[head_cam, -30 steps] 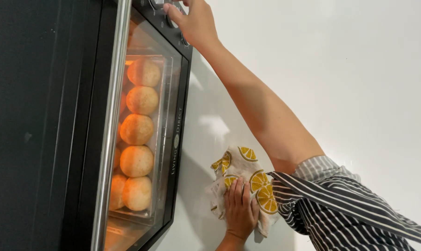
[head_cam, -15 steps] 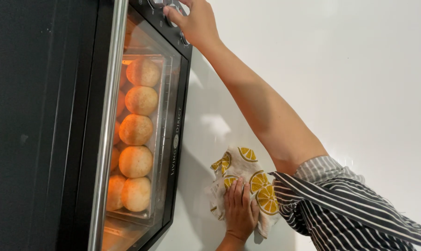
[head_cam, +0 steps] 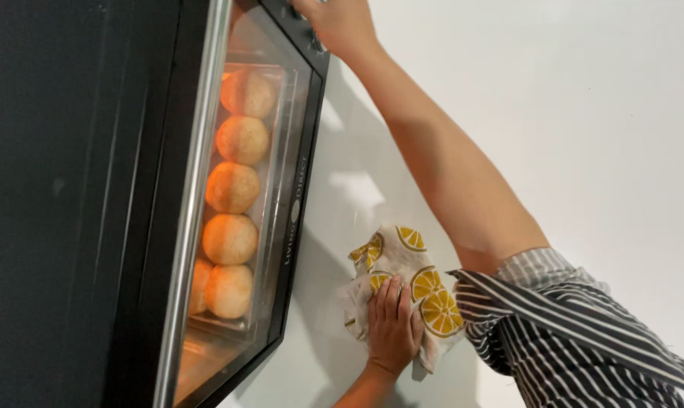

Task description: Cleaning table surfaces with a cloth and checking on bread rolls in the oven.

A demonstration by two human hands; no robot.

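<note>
Unmoved: right hand (head_cam: 342, 26) at oven (head_cam: 243, 189) controls, upper frame, grip indiscernible. Left hand (head_cam: 391, 325) flat, ungripping, on cloth (head_cam: 402, 261). Risk: forearm brushing hot door, burn.

The picture is turned sideways. The oven (head_cam: 130, 204) fills the left side, with a row of buns (head_cam: 232, 189) inside on a tray (head_cam: 228, 325) behind its door (head_cam: 281, 189). Right of the oven, a cloth (head_cam: 402, 257) lies on the counter (head_cam: 583, 113) under one hand (head_cam: 393, 325). The other hand (head_cam: 342, 23) touches the oven's top corner.
</note>
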